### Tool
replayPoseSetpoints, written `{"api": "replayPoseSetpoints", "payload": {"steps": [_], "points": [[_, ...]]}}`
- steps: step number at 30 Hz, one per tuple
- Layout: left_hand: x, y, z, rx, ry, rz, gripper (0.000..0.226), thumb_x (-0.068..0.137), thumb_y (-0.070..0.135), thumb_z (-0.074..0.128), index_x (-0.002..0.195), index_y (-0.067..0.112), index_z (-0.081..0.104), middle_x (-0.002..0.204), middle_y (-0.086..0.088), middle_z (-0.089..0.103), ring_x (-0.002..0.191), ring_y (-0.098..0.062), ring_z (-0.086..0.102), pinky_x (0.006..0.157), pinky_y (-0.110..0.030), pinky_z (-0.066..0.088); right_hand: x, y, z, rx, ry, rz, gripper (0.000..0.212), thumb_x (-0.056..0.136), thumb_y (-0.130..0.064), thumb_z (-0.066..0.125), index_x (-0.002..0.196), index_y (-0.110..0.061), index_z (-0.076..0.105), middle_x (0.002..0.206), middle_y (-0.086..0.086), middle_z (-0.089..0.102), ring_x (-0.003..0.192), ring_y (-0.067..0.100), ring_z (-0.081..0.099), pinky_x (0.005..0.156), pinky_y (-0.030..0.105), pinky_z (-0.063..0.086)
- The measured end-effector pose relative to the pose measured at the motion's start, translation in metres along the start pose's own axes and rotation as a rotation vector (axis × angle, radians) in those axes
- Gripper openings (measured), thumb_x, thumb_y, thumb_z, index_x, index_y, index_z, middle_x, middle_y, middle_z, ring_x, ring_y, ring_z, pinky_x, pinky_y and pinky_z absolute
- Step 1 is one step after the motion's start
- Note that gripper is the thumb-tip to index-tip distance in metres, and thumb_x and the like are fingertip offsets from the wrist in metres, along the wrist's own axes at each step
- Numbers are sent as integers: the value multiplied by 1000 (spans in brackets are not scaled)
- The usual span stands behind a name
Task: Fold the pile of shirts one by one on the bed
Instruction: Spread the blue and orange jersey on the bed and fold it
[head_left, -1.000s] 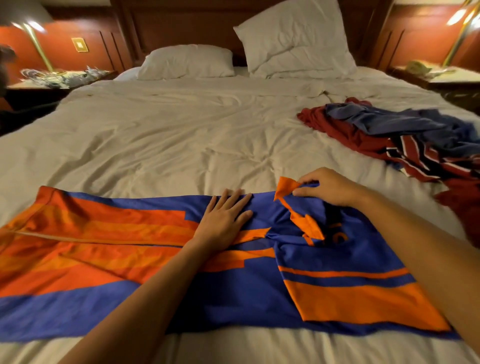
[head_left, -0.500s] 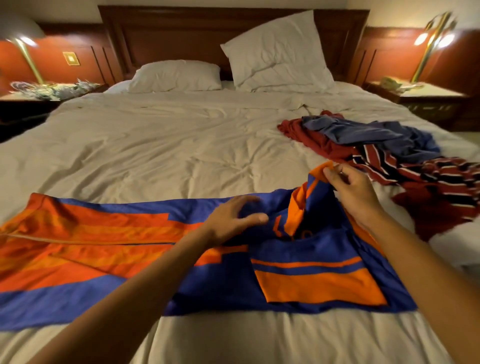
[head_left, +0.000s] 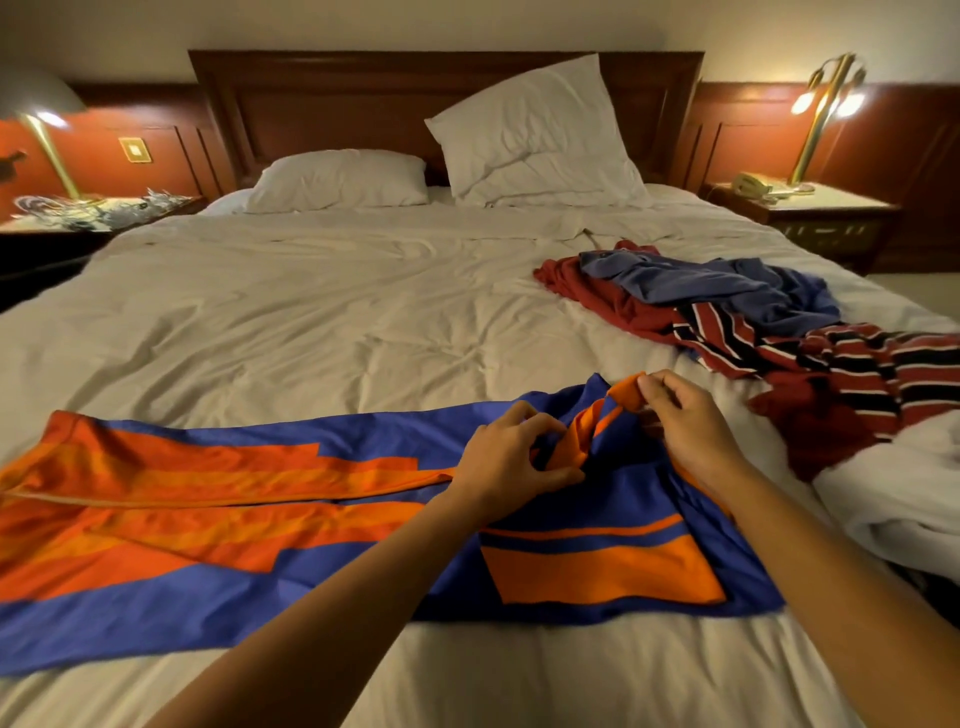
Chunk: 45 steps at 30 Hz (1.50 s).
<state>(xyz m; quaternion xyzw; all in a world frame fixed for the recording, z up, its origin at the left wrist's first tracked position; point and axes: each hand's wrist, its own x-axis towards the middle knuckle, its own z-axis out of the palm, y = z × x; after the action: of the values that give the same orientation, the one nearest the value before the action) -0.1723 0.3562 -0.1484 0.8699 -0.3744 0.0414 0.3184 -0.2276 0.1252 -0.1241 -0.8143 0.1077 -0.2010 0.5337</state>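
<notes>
A blue and orange shirt (head_left: 218, 519) lies spread sideways across the near part of the bed (head_left: 322, 322), its collar end towards the right. My left hand (head_left: 511, 460) grips the bunched cloth at the collar. Just to its right, my right hand (head_left: 685, 426) pinches the orange collar tip and lifts it off the bed. A sleeve with an orange band is folded over the shirt's near right part. The pile of unfolded shirts (head_left: 753, 322), red, blue and striped, lies crumpled further back at the right.
Two white pillows (head_left: 535, 140) lean at the wooden headboard. Nightstands with lit brass lamps flank the bed, the right one (head_left: 800, 208) carrying a telephone. A bunched white duvet (head_left: 904, 509) hangs off the bed's right edge.
My left hand left its flat rest on the shirt and closed on the collar cloth. My right hand raised the orange collar. The view tilted upward.
</notes>
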Motion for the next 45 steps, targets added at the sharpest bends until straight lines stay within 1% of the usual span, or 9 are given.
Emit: {"api": "replayPoseSetpoints", "payload": {"steps": [4, 10, 18, 21, 24, 30, 35, 41, 45], "points": [[3, 10, 10, 71, 63, 45, 62, 71, 63, 77, 121, 34, 54, 112, 9, 52, 91, -14, 56, 76, -36, 49, -4, -3, 3, 85, 18, 138, 59, 83, -79, 47, 112, -31, 64, 109, 1, 69, 101, 22, 66, 86, 44, 57], [5, 2, 13, 85, 134, 156, 21, 85, 44, 73, 90, 23, 68, 107, 9, 55, 79, -10, 54, 65, -31, 46, -22, 0, 0, -150, -32, 102, 50, 81, -59, 70, 124, -40, 53, 112, -14, 61, 106, 13, 59, 92, 37, 53], [6, -4, -25, -906, 145, -449, 19, 100, 28, 56, 86, 17, 59, 78, -2, 66, 73, -15, 63, 68, -30, 53, -15, -3, 7, 136, 70, 24, 34, 88, -15, 73, 118, -29, 63, 114, -5, 68, 109, 10, 64, 83, 24, 57], [4, -12, -34, -1108, 194, -648, 20, 102, 29, 49, 87, 16, 54, 77, -6, 57, 62, -15, 55, 52, -27, 41, -18, -11, 7, 119, 11, -134, 47, 88, 1, 69, 126, -26, 60, 119, -6, 67, 114, 5, 62, 83, 16, 53], [1, -20, -39, -1185, 136, -742, 26, 99, 36, 49, 101, 13, 61, 88, -9, 64, 74, -20, 58, 63, -31, 43, -19, -15, 7, 195, -54, -97, 46, 91, -8, 69, 132, -28, 57, 97, -4, 75, 97, 6, 70, 81, 17, 54], [-1, -16, -38, -1029, 55, -588, 21, 101, 35, 55, 96, 15, 52, 83, -5, 62, 71, -16, 59, 62, -24, 49, -16, -19, 18, 50, -117, -52, 31, 91, -26, 70, 121, -33, 64, 93, 8, 74, 94, 16, 70, 89, 34, 57], [8, -13, -44, -1131, 170, -497, 24, 104, 29, 50, 83, 18, 48, 73, -1, 50, 66, -13, 50, 62, -28, 42, 0, -36, 18, 117, 107, -202, 20, 98, -18, 61, 116, -22, 68, 101, -9, 71, 94, -4, 66, 81, 13, 51], [-1, -17, -44, -814, -18, -520, 37, 97, 31, 64, 125, 40, 43, 79, 2, 70, 68, -7, 66, 59, -20, 49, 16, -13, 27, -79, -156, -84, 43, 97, -14, 63, 139, -13, 56, 137, 0, 60, 120, 1, 55, 96, 8, 42], [-7, -29, -32, -678, -128, -320, 64, 89, -3, 68, 139, 31, 47, 105, -1, 72, 96, -3, 69, 84, -21, 52, 4, 2, 31, -289, -306, -99, 49, 96, -14, 65, 143, -19, 52, 121, -6, 65, 102, -10, 55, 85, 0, 38]]}}
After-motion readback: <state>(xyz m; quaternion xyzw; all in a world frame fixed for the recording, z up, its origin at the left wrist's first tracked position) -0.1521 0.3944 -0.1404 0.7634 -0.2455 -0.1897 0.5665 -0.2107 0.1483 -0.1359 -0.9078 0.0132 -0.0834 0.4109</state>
